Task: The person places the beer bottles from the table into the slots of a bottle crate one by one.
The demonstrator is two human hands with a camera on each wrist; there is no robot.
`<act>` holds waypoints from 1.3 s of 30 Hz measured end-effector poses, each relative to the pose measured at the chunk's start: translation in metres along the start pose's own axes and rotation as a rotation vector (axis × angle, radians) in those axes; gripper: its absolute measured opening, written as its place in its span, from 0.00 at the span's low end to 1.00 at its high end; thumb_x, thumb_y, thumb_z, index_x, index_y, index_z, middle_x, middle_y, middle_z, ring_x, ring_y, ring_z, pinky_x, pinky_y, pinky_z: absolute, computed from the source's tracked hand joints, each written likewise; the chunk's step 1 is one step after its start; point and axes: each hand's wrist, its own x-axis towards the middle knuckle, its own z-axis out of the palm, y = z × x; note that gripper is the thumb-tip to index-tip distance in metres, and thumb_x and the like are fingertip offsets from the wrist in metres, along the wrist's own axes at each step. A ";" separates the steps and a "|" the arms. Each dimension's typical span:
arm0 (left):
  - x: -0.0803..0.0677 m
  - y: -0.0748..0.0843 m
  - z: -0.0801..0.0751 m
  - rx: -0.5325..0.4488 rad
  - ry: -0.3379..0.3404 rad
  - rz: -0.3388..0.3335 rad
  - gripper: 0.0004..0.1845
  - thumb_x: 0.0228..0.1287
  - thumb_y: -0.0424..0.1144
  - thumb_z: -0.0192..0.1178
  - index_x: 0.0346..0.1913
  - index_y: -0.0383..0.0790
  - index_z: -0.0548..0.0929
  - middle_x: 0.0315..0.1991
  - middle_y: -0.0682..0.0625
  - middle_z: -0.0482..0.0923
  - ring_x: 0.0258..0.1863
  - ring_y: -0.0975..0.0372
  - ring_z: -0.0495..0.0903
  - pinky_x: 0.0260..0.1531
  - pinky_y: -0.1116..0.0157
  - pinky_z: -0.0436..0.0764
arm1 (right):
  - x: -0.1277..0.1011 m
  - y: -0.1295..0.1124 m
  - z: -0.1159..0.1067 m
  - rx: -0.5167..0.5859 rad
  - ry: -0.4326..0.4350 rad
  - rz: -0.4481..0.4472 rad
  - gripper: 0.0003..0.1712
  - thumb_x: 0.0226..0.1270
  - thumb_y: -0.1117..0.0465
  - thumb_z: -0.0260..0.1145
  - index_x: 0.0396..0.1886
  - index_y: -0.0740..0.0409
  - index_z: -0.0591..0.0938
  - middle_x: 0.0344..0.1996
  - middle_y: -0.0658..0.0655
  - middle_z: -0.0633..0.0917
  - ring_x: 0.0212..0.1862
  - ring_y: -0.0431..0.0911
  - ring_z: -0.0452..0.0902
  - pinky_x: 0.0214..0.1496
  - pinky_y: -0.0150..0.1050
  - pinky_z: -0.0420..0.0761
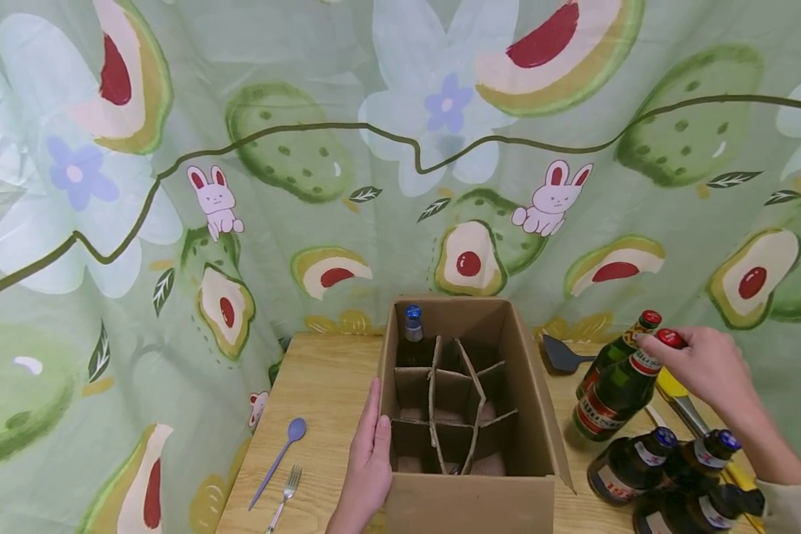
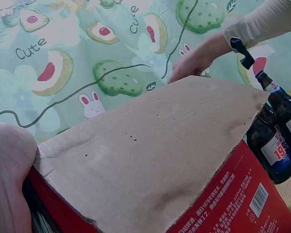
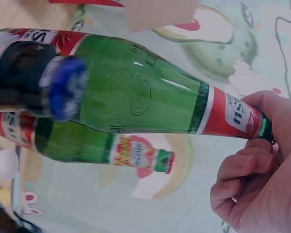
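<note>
While the left hand (image 1: 368, 460) is lying flat on the divided box's (image 1: 470, 486) left wall, the right hand (image 1: 704, 363) is gripping the tilted green bottle's (image 1: 617, 393) cap, probably needing a lift toward an empty cell.

Desk (image 1: 320, 371) is light wood. Purple spoon (image 1: 279, 460) and metal fork (image 1: 285, 493) lie side by side at front left. Dark spatula (image 1: 561, 354) at back right, near the box. Green backdrop cloth (image 1: 294, 148) with avocado, bunny and flower print behind.

Left hand (image 1: 367, 460) flat and open; right hand (image 1: 704, 363) fingers curled, gripping.
</note>
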 end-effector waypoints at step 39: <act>0.000 0.000 0.000 -0.016 0.003 0.047 0.30 0.89 0.41 0.36 0.85 0.39 0.48 0.85 0.45 0.43 0.83 0.48 0.41 0.71 0.82 0.45 | 0.029 -0.097 -0.066 0.293 0.335 -0.033 0.34 0.70 0.51 0.67 0.09 0.61 0.64 0.06 0.46 0.58 0.11 0.45 0.51 0.15 0.45 0.53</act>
